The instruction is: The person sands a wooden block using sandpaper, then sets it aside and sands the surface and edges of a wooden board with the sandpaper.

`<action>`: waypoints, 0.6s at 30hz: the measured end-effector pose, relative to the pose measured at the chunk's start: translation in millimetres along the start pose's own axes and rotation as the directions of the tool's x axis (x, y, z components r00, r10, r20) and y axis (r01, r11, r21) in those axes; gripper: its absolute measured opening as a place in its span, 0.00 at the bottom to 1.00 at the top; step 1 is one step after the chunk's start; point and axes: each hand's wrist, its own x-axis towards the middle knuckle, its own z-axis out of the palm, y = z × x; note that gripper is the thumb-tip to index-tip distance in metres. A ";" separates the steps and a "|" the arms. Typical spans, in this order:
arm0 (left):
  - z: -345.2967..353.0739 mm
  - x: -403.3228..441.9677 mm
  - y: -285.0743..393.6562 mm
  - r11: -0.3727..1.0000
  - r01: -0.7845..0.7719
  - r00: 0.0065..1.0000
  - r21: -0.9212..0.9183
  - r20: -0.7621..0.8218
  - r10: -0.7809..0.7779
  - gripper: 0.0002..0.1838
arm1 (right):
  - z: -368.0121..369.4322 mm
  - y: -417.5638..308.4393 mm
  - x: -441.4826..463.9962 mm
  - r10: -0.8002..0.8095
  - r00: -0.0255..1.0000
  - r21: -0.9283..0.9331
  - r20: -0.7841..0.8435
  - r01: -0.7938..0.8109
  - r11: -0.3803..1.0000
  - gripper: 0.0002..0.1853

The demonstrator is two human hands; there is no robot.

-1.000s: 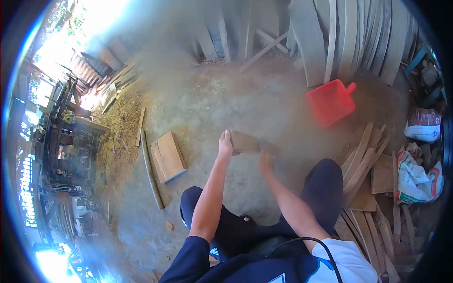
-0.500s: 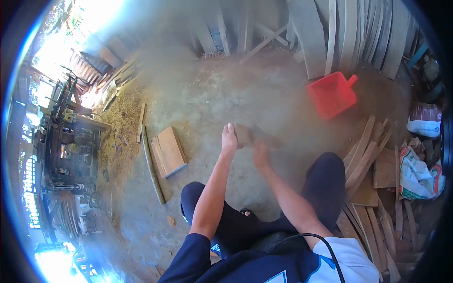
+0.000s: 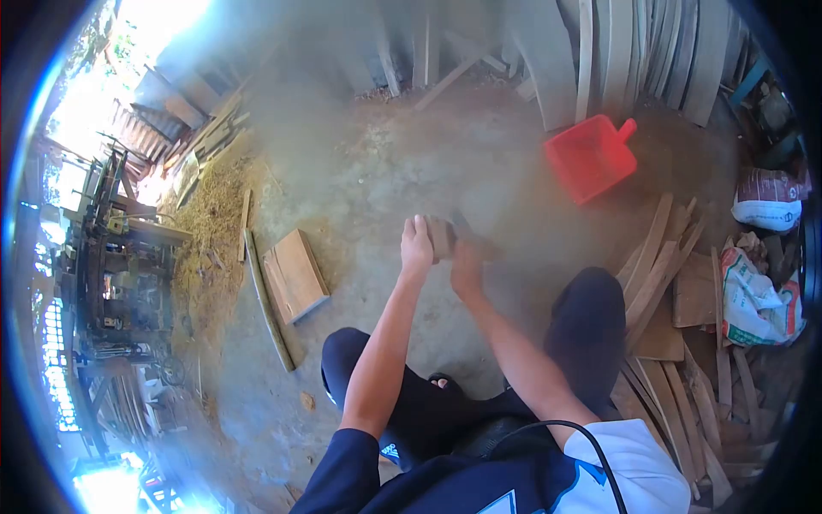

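Block (image 3: 441, 241): right at the centre of the frame, between both hands.
Left hand (image 3: 416, 246): gripping the block firmly by its left end!
Right hand (image 3: 467, 268): blurred, just beside the block's right end; can't tell what it grips.
Board (image 3: 295, 276): lying left of centre.
Dustpan (image 3: 591, 160): bright red, upper right.
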 end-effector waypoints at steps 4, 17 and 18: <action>1.5 0.1 -5.0 1.000 0.008 0.996 -0.004 -0.084 -0.008 0.25 | -12.8 -2.9 -0.7 -0.267 0.964 0.106 -0.002 0.266 0.958 0.23; -3.6 -4.7 -0.8 1.000 -0.011 0.998 -0.006 -0.067 0.011 0.25 | -12.8 -5.4 21.1 -0.253 0.966 0.204 0.061 0.236 0.950 0.25; -2.0 -5.8 -3.5 1.000 -0.007 0.997 -0.015 -0.072 0.006 0.25 | -1.2 37.6 18.1 -0.207 0.978 0.071 -0.009 0.207 0.976 0.25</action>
